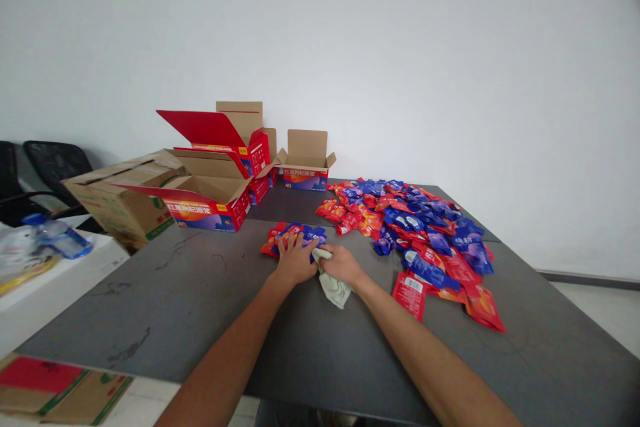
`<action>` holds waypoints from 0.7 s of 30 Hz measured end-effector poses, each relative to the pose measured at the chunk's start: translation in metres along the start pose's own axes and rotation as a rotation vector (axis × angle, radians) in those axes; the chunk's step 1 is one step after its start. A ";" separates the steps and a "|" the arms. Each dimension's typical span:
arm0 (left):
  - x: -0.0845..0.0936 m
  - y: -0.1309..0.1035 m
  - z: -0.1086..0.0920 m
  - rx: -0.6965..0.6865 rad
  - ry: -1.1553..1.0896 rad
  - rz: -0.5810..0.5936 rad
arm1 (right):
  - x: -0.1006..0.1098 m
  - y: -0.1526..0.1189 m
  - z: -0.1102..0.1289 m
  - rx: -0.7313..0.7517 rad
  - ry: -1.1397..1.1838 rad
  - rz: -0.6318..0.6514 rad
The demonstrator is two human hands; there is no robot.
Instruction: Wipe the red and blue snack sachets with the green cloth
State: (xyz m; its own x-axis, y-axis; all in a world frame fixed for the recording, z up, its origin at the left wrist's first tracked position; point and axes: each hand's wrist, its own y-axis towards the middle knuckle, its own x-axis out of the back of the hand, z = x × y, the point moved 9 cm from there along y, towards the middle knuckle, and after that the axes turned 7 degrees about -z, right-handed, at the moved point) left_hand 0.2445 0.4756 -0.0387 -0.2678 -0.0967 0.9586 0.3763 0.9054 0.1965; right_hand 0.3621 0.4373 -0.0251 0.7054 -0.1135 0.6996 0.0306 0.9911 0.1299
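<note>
My left hand (296,261) lies with its fingers spread over a small row of red and blue foil pouches (314,233), pressing on them from above. Part of the pouches is hidden under it. Just to the right, my right hand (342,263) is closed around a pale grey-green cloth (334,289), whose loose end hangs down onto the table. The cloth's upper edge touches the blue pouch at the right end of the row. Further right spreads a large heap of loose red and blue pouches (425,220).
An open red carton (205,213) stands left on the dark table (190,293), with more open cartons (257,153) behind. Another open carton (306,177) is at the back. Left of the table are a big brown box (135,193) and a blue-capped bottle (63,239).
</note>
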 end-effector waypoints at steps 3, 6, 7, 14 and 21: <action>0.005 0.001 0.022 0.023 0.020 -0.019 | -0.017 0.012 0.013 -0.002 -0.006 0.007; 0.008 0.002 0.046 0.054 0.038 -0.023 | -0.035 0.026 0.026 0.013 -0.032 0.021; 0.010 0.003 0.054 0.061 0.043 -0.023 | -0.041 0.031 0.030 0.017 -0.038 0.023; 0.015 0.011 0.098 0.121 0.068 -0.005 | -0.075 0.060 0.049 0.037 -0.033 0.026; 0.019 0.009 0.095 0.146 0.081 -0.048 | -0.073 0.054 0.049 0.031 -0.020 -0.020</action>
State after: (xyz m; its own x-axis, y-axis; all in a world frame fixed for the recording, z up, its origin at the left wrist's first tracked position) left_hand 0.1588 0.5213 -0.0379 -0.2076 -0.1693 0.9634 0.2307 0.9486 0.2165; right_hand 0.2780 0.4961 -0.0347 0.6904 -0.1346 0.7108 0.0222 0.9860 0.1652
